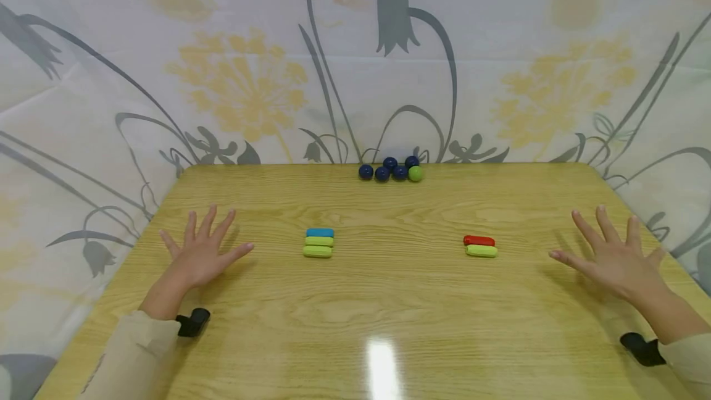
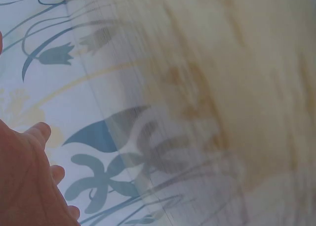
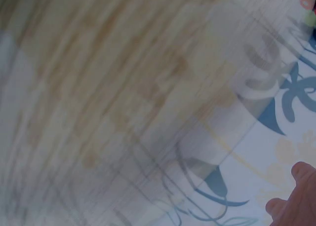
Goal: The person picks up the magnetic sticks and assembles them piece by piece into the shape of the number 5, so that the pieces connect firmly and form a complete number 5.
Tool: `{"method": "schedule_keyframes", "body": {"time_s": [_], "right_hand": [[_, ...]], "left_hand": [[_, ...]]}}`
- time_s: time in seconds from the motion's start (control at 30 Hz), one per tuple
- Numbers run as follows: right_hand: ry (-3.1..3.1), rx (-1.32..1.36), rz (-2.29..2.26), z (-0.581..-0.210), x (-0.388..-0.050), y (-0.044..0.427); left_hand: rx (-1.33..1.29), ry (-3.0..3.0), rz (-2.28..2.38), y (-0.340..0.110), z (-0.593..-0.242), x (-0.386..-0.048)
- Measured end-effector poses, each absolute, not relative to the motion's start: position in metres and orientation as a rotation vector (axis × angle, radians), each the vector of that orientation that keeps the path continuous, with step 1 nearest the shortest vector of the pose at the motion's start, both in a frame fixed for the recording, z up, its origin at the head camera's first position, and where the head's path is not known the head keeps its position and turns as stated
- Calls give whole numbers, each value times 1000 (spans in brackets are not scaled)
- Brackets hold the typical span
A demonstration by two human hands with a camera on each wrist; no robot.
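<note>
In the head view my left hand (image 1: 201, 259) is at the table's left with its fingers spread, holding nothing. Nearest to it lies a row of small rounded bars: a blue bar (image 1: 320, 233) at the back and two yellow-green bars (image 1: 318, 252) in front. My right hand (image 1: 626, 267), fingers also spread, is at the right side and holds nothing. To its left a red bar (image 1: 479, 240) lies against another yellow-green bar (image 1: 481, 251). Part of the left hand (image 2: 22, 181) shows in the left wrist view, and fingers of the right hand (image 3: 296, 199) in the right wrist view.
Several dark blue balls (image 1: 382, 174) and one green ball (image 1: 415, 173) sit together at the back edge of the wooden table (image 1: 355, 301). A flower-patterned cloth (image 1: 355, 79) hangs behind and along the sides. Light glares off the table near the front.
</note>
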State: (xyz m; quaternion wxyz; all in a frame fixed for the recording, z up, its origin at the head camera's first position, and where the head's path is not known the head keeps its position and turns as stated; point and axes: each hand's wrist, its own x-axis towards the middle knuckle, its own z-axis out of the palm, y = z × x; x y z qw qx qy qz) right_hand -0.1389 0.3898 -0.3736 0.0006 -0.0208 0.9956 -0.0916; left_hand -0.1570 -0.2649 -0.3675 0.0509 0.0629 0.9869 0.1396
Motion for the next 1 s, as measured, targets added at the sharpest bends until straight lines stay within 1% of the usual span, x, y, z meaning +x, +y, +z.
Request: {"method": "schedule_keyframes", "body": {"time_s": [0.5,0.87,1.0], "right_hand": [[3129,-81,-292,-375,-136,393],[3110,-201,-351,-374,-140,388],[3123,-310,-431,-377,-142,386]], "left_hand": [[191,3002,418,-266,-366,-155],[236,3019,466,-261,-367,-155],[258,3034,478,-258,-366,-154]]}}
